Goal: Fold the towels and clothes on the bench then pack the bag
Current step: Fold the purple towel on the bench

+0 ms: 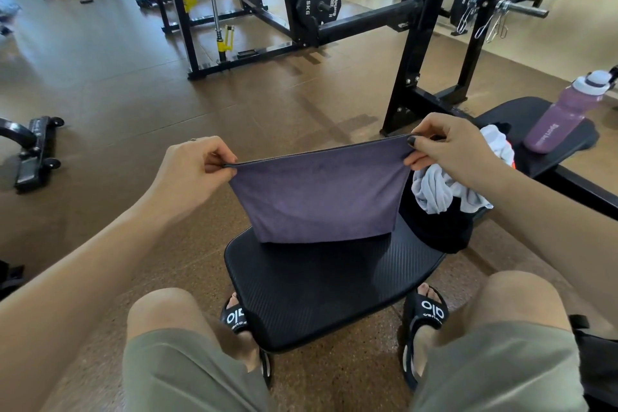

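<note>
Purple towel [317, 197] hangs mid-frame above the worktop [334, 291], pinched at its top corners by left hand [194, 170] and right hand [451, 150], stretched taut so it folds evenly; unfolded clothes [438, 191] wait right of centre.

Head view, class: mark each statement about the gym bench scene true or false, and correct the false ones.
1. Both hands pinch the purple towel's top corners. True: left hand, right hand.
2. The towel lies flat on the floor. False: it hangs held up, its lower edge at the bench.
3. The water bottle lies on the bench's far end. True.
4. The pale clothes are neatly folded. False: they lie crumpled.
5. The person is barefoot. False: black slides are worn.
</note>
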